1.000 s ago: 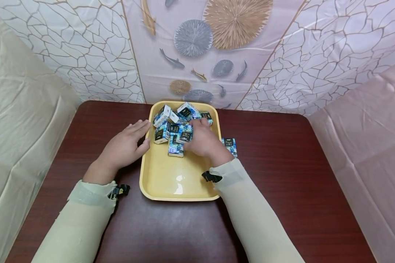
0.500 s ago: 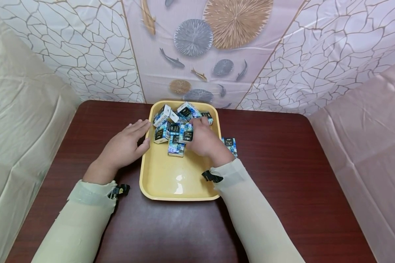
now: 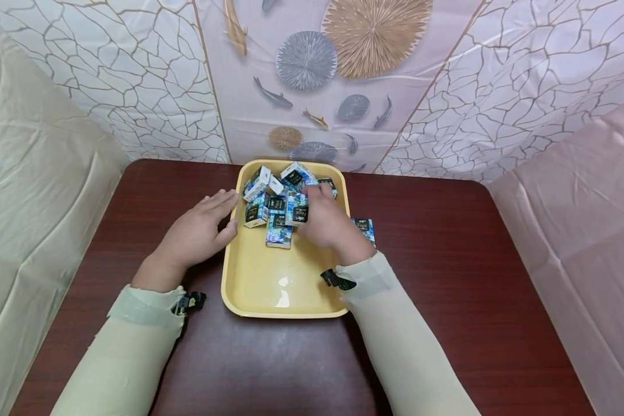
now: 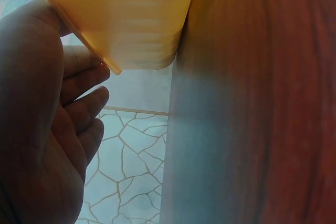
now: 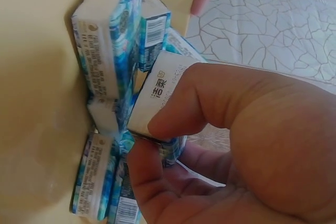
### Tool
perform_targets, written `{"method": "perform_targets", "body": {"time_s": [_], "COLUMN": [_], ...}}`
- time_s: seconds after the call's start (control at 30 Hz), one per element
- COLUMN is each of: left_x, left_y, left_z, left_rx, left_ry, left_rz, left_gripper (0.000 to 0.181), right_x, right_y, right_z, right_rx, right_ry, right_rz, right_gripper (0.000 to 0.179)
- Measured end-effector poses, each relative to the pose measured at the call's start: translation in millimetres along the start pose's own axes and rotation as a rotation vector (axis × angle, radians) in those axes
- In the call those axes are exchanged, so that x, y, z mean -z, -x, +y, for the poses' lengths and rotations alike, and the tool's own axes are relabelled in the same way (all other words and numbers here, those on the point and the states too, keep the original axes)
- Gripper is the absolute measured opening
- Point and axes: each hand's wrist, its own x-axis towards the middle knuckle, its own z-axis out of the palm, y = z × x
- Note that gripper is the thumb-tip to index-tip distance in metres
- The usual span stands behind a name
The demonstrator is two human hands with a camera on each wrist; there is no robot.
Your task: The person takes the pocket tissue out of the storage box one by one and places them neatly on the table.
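Inside a yellow tray (image 3: 260,283), several blue-patterned tissue packs with black labels lie heaped at the far end. My right hand (image 3: 329,222) pinches one tissue pack (image 3: 295,209) between thumb and fingers, over the heap. In the right wrist view that pack's white end (image 5: 160,95) shows under my thumb. Another pack (image 3: 278,234) lies on the tray floor just below it. At the tray's left rim, my left hand (image 3: 195,231) rests with fingers extended and touching the edge. The left wrist view shows its fingers beside the tray's outer wall (image 4: 126,19).
One more tissue pack (image 3: 364,230) lies on the dark red-brown table (image 3: 447,277), just right of the tray and partly hidden by the right wrist. A patterned wall covering (image 3: 161,81) stands behind the table, with cloth sheets at both sides.
The right hand has shifted the tissue pack it holds slightly right and turned it more upright. The left hand stays in place at the tray rim.
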Motion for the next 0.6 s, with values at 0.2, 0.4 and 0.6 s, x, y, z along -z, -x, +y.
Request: {"method": "perform_targets", "body": {"time_s": [0.2, 0.4, 0.6], "left_x": [0.4, -0.1, -0.7], "left_y": [-0.1, -0.5, -0.3], "left_z": [0.4, 0.4, -0.2], "left_rx": [-0.001, 0.004, -0.008], "left_ry": [-0.001, 0.001, -0.002], "left_rz": [0.0, -0.002, 0.008], "left_gripper": [0.063, 0.063, 0.063], "right_x": [3, 6, 12], "right_y": [2.4, 5.4, 11.0], "right_z": [-1, -2, -3], "right_rx": [0.016, 0.019, 0.022], "right_ry": [0.001, 0.015, 0.01], "right_rz": [0.01, 0.013, 0.015], "right_gripper": [0.092, 0.091, 0.089]}}
